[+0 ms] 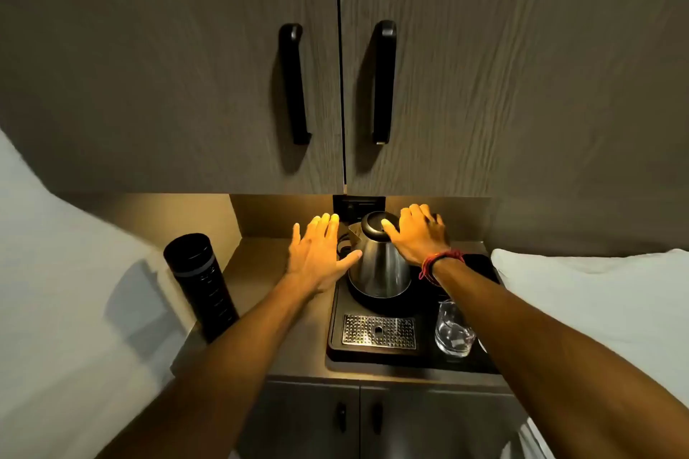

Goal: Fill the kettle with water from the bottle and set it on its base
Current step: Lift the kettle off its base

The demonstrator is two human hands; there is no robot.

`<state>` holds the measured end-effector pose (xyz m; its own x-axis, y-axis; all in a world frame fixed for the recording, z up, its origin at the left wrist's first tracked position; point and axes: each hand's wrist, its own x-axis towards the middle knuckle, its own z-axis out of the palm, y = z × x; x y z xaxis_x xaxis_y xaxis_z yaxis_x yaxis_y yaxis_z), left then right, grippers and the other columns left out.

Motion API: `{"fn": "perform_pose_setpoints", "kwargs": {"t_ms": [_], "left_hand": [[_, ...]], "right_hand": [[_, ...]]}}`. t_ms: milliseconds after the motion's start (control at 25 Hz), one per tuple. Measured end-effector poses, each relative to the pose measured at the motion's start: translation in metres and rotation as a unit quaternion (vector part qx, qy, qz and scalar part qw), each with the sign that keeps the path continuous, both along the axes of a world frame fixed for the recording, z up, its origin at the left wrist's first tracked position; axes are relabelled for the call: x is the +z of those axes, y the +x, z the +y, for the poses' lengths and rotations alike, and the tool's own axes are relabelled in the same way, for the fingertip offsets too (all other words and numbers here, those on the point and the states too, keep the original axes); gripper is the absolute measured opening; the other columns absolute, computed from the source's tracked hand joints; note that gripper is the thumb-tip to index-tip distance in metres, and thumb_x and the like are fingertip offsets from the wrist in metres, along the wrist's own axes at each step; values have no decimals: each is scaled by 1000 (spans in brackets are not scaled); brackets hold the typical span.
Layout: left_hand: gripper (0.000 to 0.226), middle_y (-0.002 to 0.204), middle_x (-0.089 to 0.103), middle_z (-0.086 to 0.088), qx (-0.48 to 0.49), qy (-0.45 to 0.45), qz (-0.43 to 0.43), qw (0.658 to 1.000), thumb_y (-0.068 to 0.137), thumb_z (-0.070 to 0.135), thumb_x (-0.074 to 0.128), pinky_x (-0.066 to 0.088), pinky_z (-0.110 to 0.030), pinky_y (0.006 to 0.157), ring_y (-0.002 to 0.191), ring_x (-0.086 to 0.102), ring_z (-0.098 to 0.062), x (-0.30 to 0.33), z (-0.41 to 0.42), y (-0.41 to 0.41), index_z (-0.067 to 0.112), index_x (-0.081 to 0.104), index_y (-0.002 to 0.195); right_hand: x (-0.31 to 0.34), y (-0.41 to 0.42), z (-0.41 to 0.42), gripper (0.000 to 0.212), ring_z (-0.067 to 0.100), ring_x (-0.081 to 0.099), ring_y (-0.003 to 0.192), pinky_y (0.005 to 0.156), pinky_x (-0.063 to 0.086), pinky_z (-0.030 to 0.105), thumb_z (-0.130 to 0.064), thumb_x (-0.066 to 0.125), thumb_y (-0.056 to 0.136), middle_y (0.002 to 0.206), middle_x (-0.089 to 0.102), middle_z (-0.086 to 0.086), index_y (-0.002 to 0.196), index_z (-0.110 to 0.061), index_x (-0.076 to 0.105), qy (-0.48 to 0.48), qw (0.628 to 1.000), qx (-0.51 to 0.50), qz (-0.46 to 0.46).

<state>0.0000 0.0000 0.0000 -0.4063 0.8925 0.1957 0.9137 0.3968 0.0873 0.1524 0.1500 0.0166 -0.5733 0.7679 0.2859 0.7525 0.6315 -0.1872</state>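
Black cylindrical bottle point(201, 285) stands far left on counter point(257, 309), faint markings on side, not legible. Left hand point(320, 253) spread flat, fingers apart, thumb touching or v. near the kettle point(379, 265): brushed steel cone, black lid, sitting on its round black base point(376, 300) on a black tray point(373, 356). Perforated metal drip grate point(378, 331) up front. Right hand point(417, 235) w/ red thread wristband wraps the handle side, thumb on lid. Clear glass point(453, 332) at right

The kettle point(378, 265) is sitting on its base point(367, 300) at the far end of the tray point(335, 328). The grille point(378, 332) is lying near of it, the glass point(453, 330) to the right. The bottle point(201, 285) is standing left of the tray on the counter point(257, 272).
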Motion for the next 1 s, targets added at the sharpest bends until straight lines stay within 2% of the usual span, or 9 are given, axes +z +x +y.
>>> {"fn": "perform_pose_setpoints", "kwargs": {"t_ms": [200,360,480,600,640,720,840,920,1000], "left_hand": [[96,168,14,-7,25,-35,-12,999,90,79,24,8,-57,123,155,10,-23,-17,30,-11,16,8,161],[98,167,17,-7,18,-42,-16,999,88,81,25,6,-57,122,155,12,-24,-17,42,-22,15,12,161],[96,163,29,-7,3,-19,-16,1000,88,80,27,11,-59,122,152,22,-23,-14,46,-24,14,22,158],[99,164,26,-7,-10,-20,-37,999,86,82,26,10,-59,122,153,20,-23,-14,45,-27,15,20,159],[100,165,24,-7,-12,-27,-39,999,86,83,25,9,-59,122,153,18,-23,-14,45,-29,15,18,159],[102,166,22,-7,-20,-35,-43,998,85,84,25,8,-60,122,154,18,-23,-13,44,-32,16,16,160],[103,164,27,-7,-21,-30,-40,999,84,86,25,9,-60,122,152,22,-23,-15,42,-38,16,17,160],[103,163,29,-8,-20,-35,-37,998,84,86,26,9,-59,121,152,24,-24,-15,40,-41,16,16,159],[102,162,32,-8,-22,-37,-34,999,84,86,27,9,-60,121,151,26,-25,-12,36,-45,16,18,159]], "right_hand": [[-8,-27,22,65,37,57,115,96,45,51,-63,43,89,119,63,17,115,-7,63,-105,993,-45,-43],[-6,-31,28,37,27,57,66,61,43,31,-49,51,85,67,57,7,66,-18,55,-177,983,0,40],[-12,-11,38,32,19,42,54,53,36,29,-29,50,88,60,46,3,60,-16,41,-329,939,-42,93],[-25,26,62,19,22,53,75,76,45,33,0,48,92,92,59,14,74,-5,54,-500,846,-106,154],[-26,27,68,15,23,53,86,84,44,34,-5,47,94,103,59,16,85,-1,59,-494,848,-110,160],[-21,19,67,35,23,51,96,91,41,38,-25,37,98,109,57,14,107,1,59,-418,888,-75,177],[-15,13,54,57,33,50,127,112,33,50,-48,23,99,135,55,13,133,-14,54,-394,900,-47,180],[-22,16,57,60,33,44,135,115,29,51,-54,20,97,145,50,11,138,-21,49,-372,915,-16,156],[-28,15,60,53,29,49,128,106,35,42,-52,24,98,139,54,9,130,-24,53,-309,940,6,141]]}}
